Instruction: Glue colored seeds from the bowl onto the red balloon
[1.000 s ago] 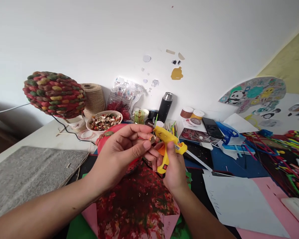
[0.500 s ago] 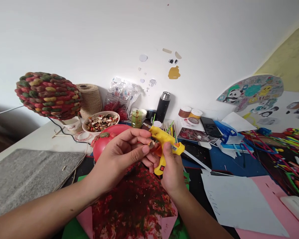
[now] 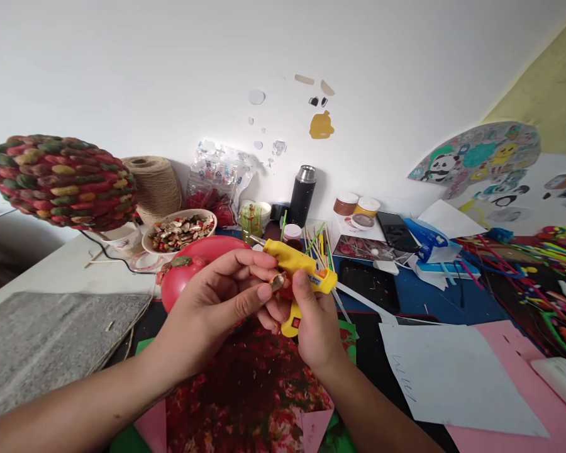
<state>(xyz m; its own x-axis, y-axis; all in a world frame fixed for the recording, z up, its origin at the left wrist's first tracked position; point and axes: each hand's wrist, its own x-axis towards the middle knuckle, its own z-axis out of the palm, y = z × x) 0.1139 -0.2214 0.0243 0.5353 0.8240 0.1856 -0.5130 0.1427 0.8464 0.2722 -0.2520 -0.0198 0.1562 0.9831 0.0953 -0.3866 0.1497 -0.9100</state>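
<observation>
My right hand (image 3: 314, 324) is wrapped round the grip of a yellow glue gun (image 3: 296, 264), whose nozzle points up and left. My left hand (image 3: 212, 308) pinches a small brown shell piece (image 3: 277, 282) between thumb and forefinger, right under the gun's body. Both hands hover over a red-stained sheet (image 3: 259, 390) on the table. A red balloon (image 3: 193, 270) with a few shells stuck on it lies just behind my left hand. A white bowl of painted shells (image 3: 178, 231) stands farther back on the left.
A shell-covered ball (image 3: 61, 181) stands at the left beside a twine spool (image 3: 155, 185). A grey mat (image 3: 47, 340) lies front left. Behind are a black flask (image 3: 302, 195), paint jars (image 3: 358, 207), a phone (image 3: 396, 231) and coloured sticks (image 3: 321, 242). White paper (image 3: 457, 377) lies front right.
The view has swung to the right, so everything has slid left in the picture. Both hands keep the same hold on the gun and the shell piece, now a little lower left.
</observation>
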